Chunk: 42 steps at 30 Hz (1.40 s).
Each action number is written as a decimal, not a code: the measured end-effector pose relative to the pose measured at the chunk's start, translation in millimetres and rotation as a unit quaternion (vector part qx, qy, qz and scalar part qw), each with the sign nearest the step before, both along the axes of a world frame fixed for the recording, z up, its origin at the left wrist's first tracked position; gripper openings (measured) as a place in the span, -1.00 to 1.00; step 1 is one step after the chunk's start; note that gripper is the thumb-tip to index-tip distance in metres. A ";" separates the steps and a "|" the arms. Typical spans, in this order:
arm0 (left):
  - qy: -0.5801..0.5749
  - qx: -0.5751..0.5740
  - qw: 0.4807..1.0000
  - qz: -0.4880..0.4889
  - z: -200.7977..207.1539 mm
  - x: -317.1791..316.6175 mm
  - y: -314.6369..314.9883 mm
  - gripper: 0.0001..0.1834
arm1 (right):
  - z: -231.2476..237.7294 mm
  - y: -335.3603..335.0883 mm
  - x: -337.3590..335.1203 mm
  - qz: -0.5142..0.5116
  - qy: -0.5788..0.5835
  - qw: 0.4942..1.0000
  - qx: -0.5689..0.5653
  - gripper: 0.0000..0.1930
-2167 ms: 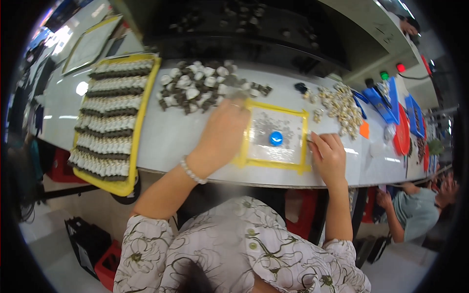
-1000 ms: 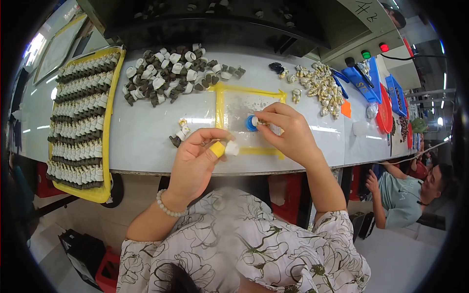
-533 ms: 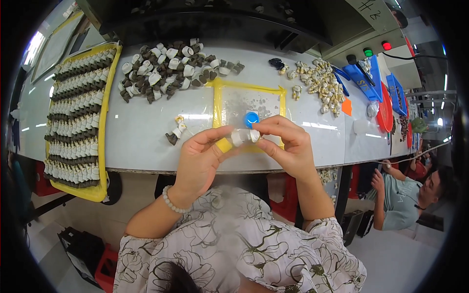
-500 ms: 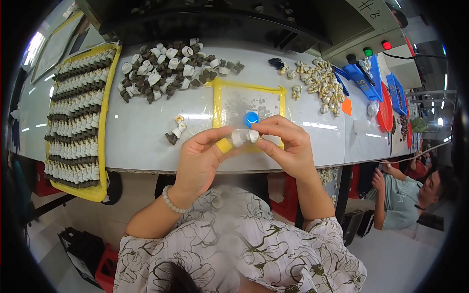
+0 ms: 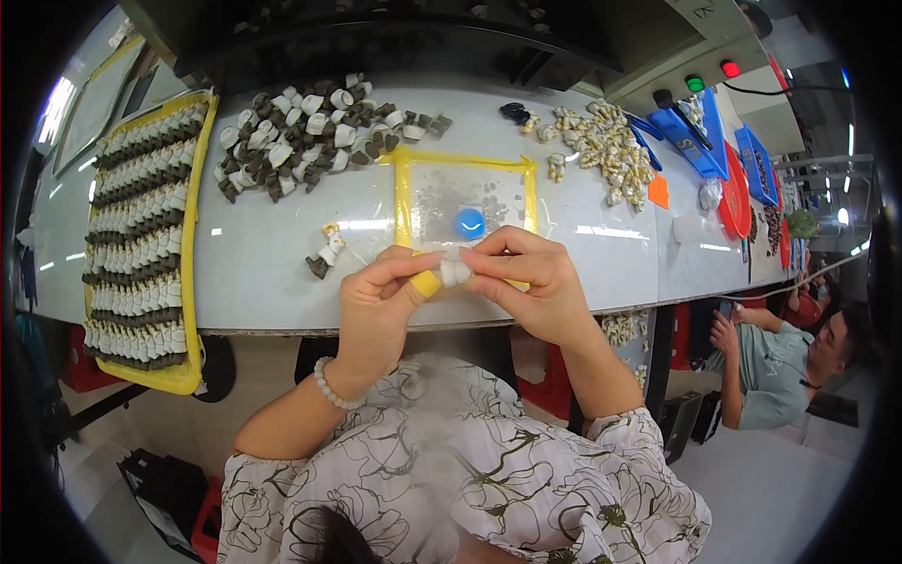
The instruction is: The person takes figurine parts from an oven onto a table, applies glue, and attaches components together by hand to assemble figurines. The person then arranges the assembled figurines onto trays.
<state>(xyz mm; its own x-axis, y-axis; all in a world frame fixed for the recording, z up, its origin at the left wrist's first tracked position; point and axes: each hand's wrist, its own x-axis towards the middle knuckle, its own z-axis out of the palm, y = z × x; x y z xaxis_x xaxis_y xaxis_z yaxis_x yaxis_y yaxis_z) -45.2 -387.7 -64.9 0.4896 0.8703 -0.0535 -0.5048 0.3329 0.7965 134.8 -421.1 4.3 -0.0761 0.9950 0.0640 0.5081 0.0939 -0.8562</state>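
Above the table's front edge, my two hands meet around a small white plastic piece. My left hand is closed on its left end, with yellow tape round the thumb. My right hand pinches the right end; its fingertips hide part of the piece. Just beyond them, a round blue cap-like thing rests on a wet-spotted clear sheet bordered with yellow tape. A small white figurine with dark feet and a yellowish top lies left of the sheet.
Dark-and-white figure parts are heaped at the back left, small white-and-gold parts at the back right. Standing figurines fill a yellow-edged tray at left. Blue bins and a red tray stand right; a person sits beyond.
My right hand has come closer to my left, and the white piece now shows less between them. The whole view has shifted slightly.
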 end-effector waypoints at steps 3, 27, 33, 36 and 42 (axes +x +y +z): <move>0.008 -0.032 0.999 -0.004 12.2 -1.8 2.4 -0.79 | -5.9 -2.4 1.5 -0.001 0.024 1.000 0.015 -0.70; 0.450 0.424 0.757 0.210 23.7 -99.1 39.3 -0.75 | -33.2 19.3 67.3 -0.135 -0.368 0.900 0.191 -0.77; 0.544 0.339 0.755 0.137 47.3 -70.2 80.7 -0.67 | -35.0 7.2 60.9 -0.123 -0.390 0.883 0.232 -0.77; 0.590 0.410 0.681 0.137 37.8 -58.5 95.5 -0.67 | -37.5 6.6 62.1 -0.104 -0.375 0.890 0.239 -0.75; 0.620 0.416 0.656 0.108 36.4 -65.8 101.2 -0.72 | -37.9 -1.8 61.4 -0.180 -0.270 0.936 0.134 -0.73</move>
